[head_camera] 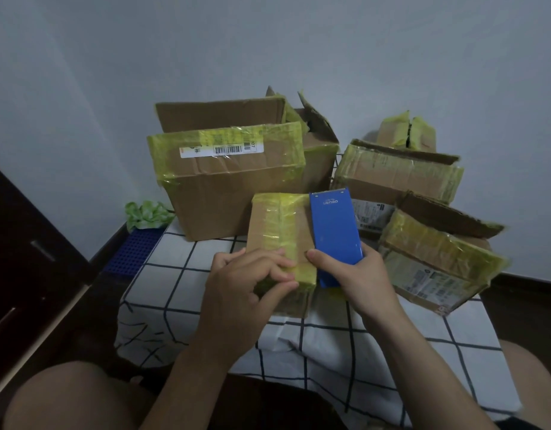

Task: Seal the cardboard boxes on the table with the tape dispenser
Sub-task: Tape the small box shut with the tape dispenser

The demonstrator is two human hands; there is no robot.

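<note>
A small cardboard box [275, 231] with a strip of yellow tape along its top lies at the table's middle. My left hand [246, 283] grips its near end, fingers curled over the yellow tape [286, 225] at the box's front edge. My right hand [358, 274] holds a blue tape dispenser [334, 231] right beside the box, on its right side, with the thumb on the dispenser's left edge.
A large open box [230, 187] stands behind. Two flatter taped boxes [395, 172] [435, 262] lie at the right, a small one [406, 133] at the back. The table has a white checked cloth [330, 342]. A blue crate [131, 252] and green bag [148, 214] sit left.
</note>
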